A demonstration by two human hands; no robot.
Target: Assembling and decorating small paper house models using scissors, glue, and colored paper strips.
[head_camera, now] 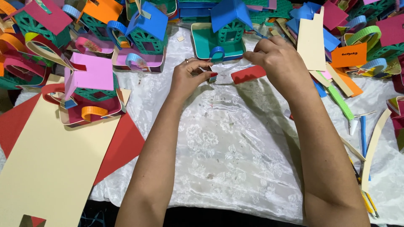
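Note:
Both my hands work over a white embossed cloth. My left hand pinches a small cream paper piece between thumb and fingers; a ring sits on one finger. My right hand pulls a thin clear strip, perhaps tape, away from that piece. A small red paper rectangle lies just below my right hand. Directly behind the hands stands a paper house with a blue roof on a teal tray.
Large cream card and red sheets lie at the left. Several paper houses crowd the back and left. Coloured strips, cream offcuts and a blue stick are scattered at the right.

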